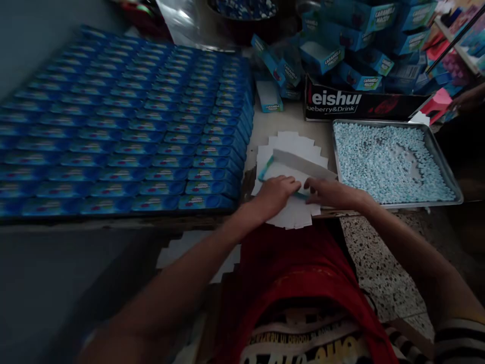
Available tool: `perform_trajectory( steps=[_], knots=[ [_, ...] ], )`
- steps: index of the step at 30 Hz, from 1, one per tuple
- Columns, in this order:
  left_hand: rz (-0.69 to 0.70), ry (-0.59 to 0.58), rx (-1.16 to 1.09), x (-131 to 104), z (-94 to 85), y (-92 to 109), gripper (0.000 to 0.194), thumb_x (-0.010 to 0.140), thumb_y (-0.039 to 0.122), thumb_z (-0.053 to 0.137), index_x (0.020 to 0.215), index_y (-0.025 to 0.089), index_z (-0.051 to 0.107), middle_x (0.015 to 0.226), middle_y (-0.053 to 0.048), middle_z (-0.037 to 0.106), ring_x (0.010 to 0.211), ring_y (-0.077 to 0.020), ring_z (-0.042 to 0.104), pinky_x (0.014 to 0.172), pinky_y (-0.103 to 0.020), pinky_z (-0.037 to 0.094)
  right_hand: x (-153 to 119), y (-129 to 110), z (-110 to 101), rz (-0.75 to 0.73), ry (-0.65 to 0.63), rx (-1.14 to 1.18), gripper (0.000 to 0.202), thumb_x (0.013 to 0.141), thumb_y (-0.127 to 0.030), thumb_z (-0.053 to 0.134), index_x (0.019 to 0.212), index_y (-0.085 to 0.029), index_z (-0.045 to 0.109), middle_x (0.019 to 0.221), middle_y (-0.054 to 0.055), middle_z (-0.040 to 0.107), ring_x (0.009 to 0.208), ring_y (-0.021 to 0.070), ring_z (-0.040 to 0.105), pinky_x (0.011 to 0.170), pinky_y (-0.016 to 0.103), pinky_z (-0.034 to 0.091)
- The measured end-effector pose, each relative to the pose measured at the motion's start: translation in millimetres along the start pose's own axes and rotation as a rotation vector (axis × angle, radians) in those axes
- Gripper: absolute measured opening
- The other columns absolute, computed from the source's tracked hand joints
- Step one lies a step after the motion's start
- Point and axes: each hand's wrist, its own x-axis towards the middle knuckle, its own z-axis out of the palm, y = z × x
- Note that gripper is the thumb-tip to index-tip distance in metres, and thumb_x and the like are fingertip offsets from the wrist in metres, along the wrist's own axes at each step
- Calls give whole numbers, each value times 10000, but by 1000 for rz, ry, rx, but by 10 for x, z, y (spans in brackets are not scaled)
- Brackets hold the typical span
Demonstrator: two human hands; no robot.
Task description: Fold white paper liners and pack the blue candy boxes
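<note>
A part-folded cardboard box (288, 171), white inside with blue edges, lies on a stack of flat white card blanks (290, 140) near the table's front edge. One long wall of it stands up on the far side. My left hand (278, 193) is closed on its near left edge, fingers together. At the near right side, my right hand (329, 192) bends its fingers around the box's edge. The two sets of fingertips are close together, and the card between them is partly hidden.
Rows of packed blue boxes (151, 131) cover the left side. On the right stands a metal tray (461, 194) of small pale-blue candies. Behind are a black carton (364, 103) and piled blue boxes (366, 73). A dark bowl (242, 23) stands at the back.
</note>
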Motion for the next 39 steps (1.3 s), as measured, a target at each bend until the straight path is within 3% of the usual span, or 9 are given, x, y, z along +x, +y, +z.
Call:
perform_trajectory(
  steps=[6, 11, 15, 17, 21, 24, 28, 34, 39],
  knots=[
    [289, -144, -123, 239, -593, -312, 246, 814, 50, 572, 849, 258, 698, 960, -86, 711, 1025, -250, 675, 924, -384, 508, -281, 192, -670, -225, 327, -170, 458, 926, -63, 602, 1293, -326, 675, 1462, 43, 611, 1413, 307, 480, 1120, 536, 407],
    [435, -283, -98, 596, -772, -512, 205, 831, 98, 581, 824, 269, 693, 1130, -90, 715, 1272, -257, 601, 1118, -434, 441, -54, 267, -312, -349, 291, -339, 219, 994, -159, 560, 1046, -297, 722, 1318, 33, 646, 1354, 299, 460, 1139, 571, 353],
    [293, 26, 179, 459, -887, -340, 464, 928, 39, 421, 1273, 242, 656, 1331, -112, 656, 1309, -295, 559, 1111, -508, 413, 7, 86, 184, -268, 293, -412, 254, 1033, -164, 464, 1114, -230, 696, 1043, 92, 662, 1003, 261, 519, 865, 395, 439],
    [62, 193, 257, 140, -779, -117, 427, 1012, 102, 358, 1365, 160, 591, 1239, -155, 682, 1176, -306, 606, 944, -446, 494, 37, -49, 374, -190, 349, -379, 225, 1018, -147, 490, 1109, -203, 688, 1014, 109, 653, 948, 258, 507, 754, 364, 403],
    [-135, 265, 185, -408, -183, 187, 247, 1044, 279, 466, 1074, 169, 685, 973, -133, 712, 955, -300, 627, 799, -413, 485, 234, -154, 507, -141, 367, -235, 210, 1024, -120, 487, 1045, -189, 685, 985, 95, 663, 916, 230, 535, 722, 339, 372],
    [-287, 272, 68, -313, 197, 87, 276, 1062, 287, 427, 998, 191, 678, 985, -122, 714, 976, -299, 626, 835, -418, 461, 421, -34, 476, -120, 324, -51, 158, 1043, -178, 525, 1103, -176, 672, 1005, 75, 687, 924, 205, 575, 756, 312, 396],
    [-426, 97, -99, 133, 303, -190, 138, 1017, 269, 553, 1050, 182, 656, 964, -98, 708, 945, -284, 637, 811, -390, 452, 431, 61, 564, 14, 442, -123, 200, 1048, -266, 557, 1182, -168, 669, 1138, 126, 684, 1054, 257, 562, 874, 367, 408],
    [-320, 284, -39, -85, 360, -188, 209, 990, 346, 629, 850, 190, 643, 954, -99, 675, 1015, -289, 605, 924, -408, 448, 140, -147, 961, 27, 393, -288, 244, 1065, -278, 486, 1201, -178, 662, 1092, 124, 671, 1012, 276, 518, 850, 403, 404],
    [-122, 323, 168, -428, 550, -191, 266, 990, 379, 622, 1153, 175, 670, 1139, -133, 674, 1065, -316, 593, 945, -459, 432, 198, -160, 991, 81, 360, -290, 134, 1052, -233, 494, 1042, -217, 627, 1026, 73, 655, 979, 260, 543, 814, 394, 415]
  ],
)
